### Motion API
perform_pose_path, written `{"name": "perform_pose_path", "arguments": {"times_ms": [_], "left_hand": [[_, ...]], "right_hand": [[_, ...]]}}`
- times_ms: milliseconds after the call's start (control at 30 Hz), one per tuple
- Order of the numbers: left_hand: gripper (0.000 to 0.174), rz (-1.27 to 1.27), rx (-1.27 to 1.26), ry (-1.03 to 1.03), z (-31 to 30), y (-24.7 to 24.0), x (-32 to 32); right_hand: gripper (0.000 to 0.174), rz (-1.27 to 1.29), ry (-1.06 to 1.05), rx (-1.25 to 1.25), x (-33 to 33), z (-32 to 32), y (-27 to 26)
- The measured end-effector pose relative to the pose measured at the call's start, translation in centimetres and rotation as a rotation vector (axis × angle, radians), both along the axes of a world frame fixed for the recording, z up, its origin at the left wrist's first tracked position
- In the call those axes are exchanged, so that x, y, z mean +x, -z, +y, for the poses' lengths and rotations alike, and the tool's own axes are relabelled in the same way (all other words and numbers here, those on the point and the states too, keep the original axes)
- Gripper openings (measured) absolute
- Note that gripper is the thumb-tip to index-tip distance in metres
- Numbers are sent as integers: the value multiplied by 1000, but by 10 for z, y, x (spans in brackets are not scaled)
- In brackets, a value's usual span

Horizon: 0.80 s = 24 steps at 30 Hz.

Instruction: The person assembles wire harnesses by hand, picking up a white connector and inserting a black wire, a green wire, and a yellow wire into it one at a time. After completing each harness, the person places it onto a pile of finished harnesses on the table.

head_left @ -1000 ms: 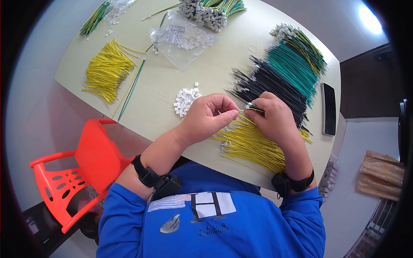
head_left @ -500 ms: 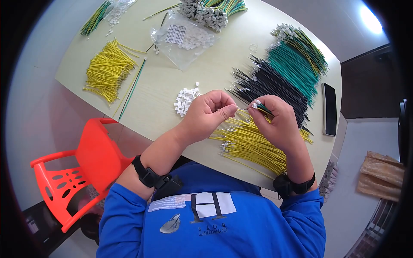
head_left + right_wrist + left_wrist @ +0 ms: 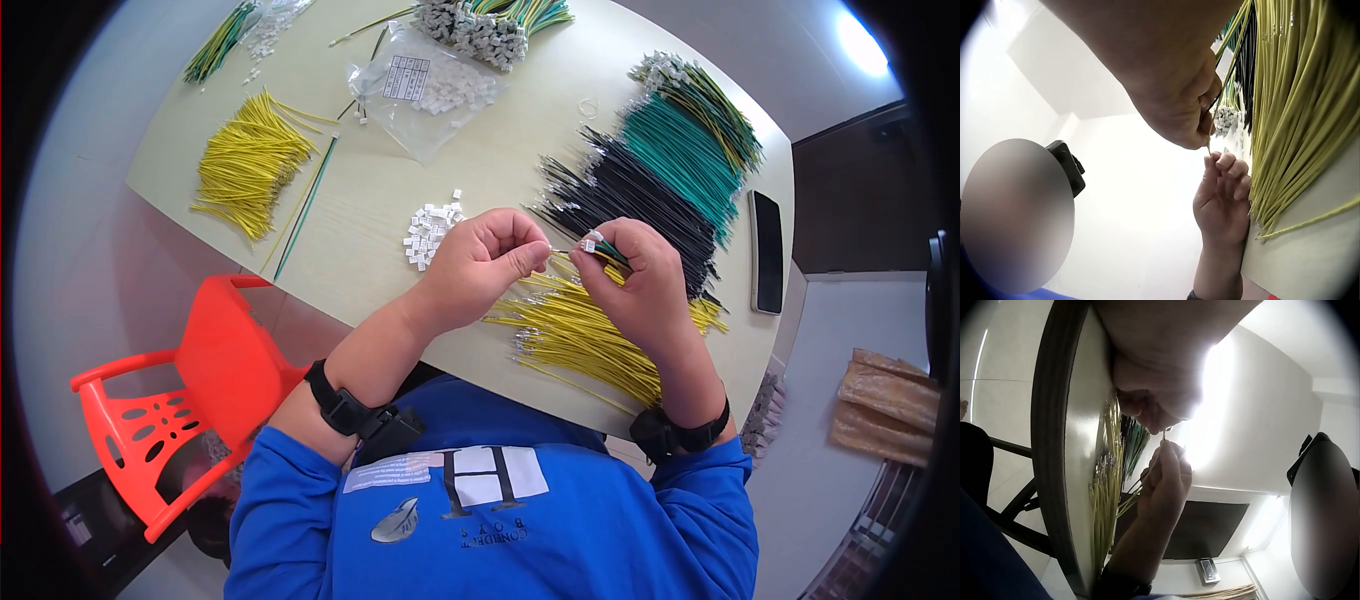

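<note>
Pale table [image 3: 370,210], yellow wires [image 3: 590,345], dark panel [image 3: 845,205], perhaps door.

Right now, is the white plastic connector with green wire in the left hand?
No, the right hand holds that connector at its fingertips.

Bare table [image 3: 365,215] offers a passage left of the small white connectors [image 3: 432,238], as far as the thin wires [image 3: 305,213] near the left yellow pile [image 3: 250,165]. A second lane runs between the clear bag [image 3: 425,90] and the black wires [image 3: 630,190]. Near right, yellow wires [image 3: 585,340] crowd the space beneath the right hand [image 3: 640,285]; black ones block its far side.
</note>
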<state>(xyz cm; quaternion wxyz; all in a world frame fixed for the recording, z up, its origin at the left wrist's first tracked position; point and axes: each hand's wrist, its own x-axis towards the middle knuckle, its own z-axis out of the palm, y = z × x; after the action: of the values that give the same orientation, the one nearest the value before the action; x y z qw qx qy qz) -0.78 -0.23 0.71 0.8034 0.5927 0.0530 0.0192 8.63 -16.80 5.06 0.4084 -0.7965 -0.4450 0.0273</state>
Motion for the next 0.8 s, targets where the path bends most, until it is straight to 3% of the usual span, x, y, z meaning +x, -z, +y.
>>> {"name": "perform_pose_path", "arguments": {"times_ms": [400,800], "left_hand": [[10,-22,94,20,0,1,-2],[8,-38,122,60,2,6,-2]], "right_hand": [[12,3,-40,2,-3,0,1],[13,168,-87,-21,1,-1,2]]}}
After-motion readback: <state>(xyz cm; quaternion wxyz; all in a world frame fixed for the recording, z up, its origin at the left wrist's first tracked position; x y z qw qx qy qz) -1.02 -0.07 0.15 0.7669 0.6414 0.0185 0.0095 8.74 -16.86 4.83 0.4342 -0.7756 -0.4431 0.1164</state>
